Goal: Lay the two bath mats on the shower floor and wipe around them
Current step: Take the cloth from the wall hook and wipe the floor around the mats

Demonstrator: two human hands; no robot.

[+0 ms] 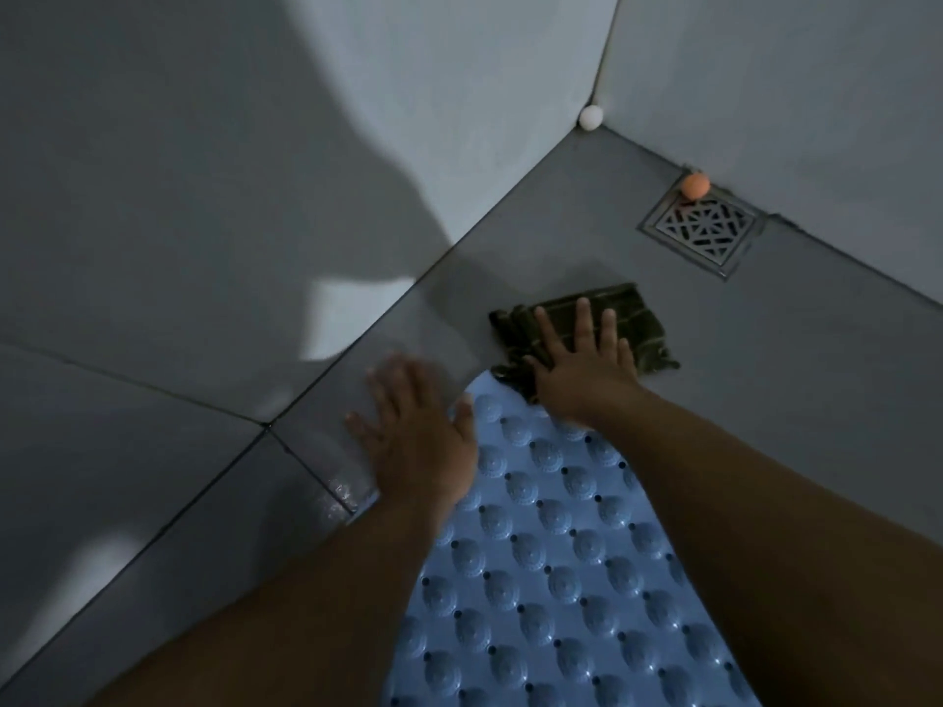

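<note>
A light blue bath mat (556,543) with raised round bumps and small holes lies on the grey shower floor, running from the bottom edge up to the middle. My left hand (413,426) lies flat with fingers spread at the mat's far left corner, partly on the floor and blurred. My right hand (581,359) presses flat, fingers straight, on a dark green cloth (627,313) that lies on the floor just past the mat's far end. One corner of the cloth overlaps the mat's edge. Only one mat is in view.
A square metal floor drain (701,232) sits at the right against the wall, with an orange ball (694,185) at its far edge. A white ball (590,117) rests in the corner where the two grey tiled walls meet.
</note>
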